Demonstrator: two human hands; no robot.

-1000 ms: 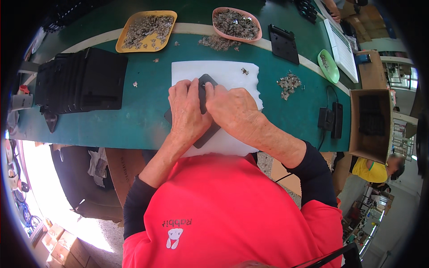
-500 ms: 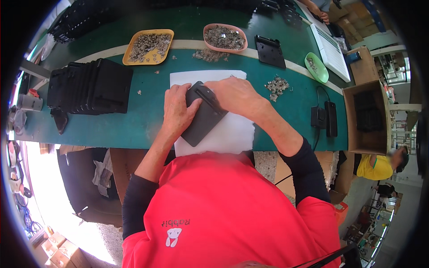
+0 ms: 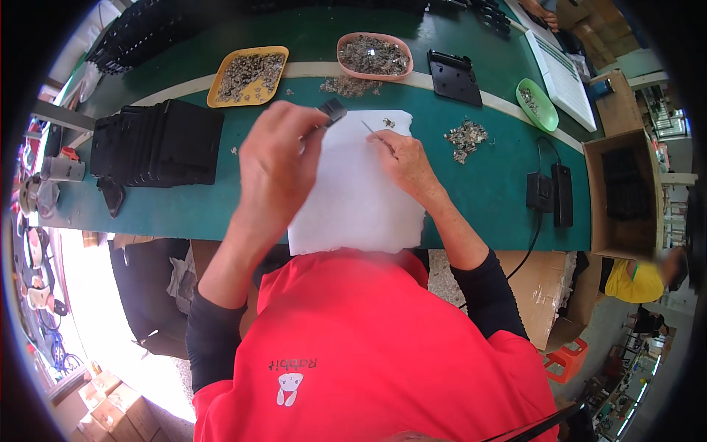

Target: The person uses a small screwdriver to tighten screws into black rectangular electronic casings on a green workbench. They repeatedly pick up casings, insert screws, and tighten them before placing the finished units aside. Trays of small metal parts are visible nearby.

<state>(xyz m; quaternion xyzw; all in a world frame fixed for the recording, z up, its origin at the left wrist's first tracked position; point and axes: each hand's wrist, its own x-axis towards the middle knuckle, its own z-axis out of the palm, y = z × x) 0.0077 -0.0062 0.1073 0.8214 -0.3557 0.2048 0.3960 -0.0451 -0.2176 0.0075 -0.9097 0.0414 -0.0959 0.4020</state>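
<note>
My left hand (image 3: 278, 158) is raised above the left side of a white foam sheet (image 3: 361, 199), fingers closed round a black plastic part (image 3: 333, 110). The part is tilted, and the hand hides most of it. Over the sheet's right side, my right hand (image 3: 405, 166) pinches a thin, pointed metal tool (image 3: 377, 137) that looks like tweezers. Its tip points up and left, apart from the black part. A few small metal pieces (image 3: 389, 123) lie near the sheet's far edge, just beyond the right hand.
A row of black plastic parts (image 3: 158, 144) stands at left. Yellow (image 3: 216, 92) and pink (image 3: 372, 76) trays hold small metal pieces; more lie in a pile (image 3: 465, 140) and a green dish (image 3: 546, 119). One black part (image 3: 454, 77) lies behind. A cardboard box (image 3: 618, 243) and black adapter (image 3: 562, 195) are right.
My left hand has lifted the black part off the foam sheet and turned it away. My right hand has come off the part, and the pointed tool in it now shows.
</note>
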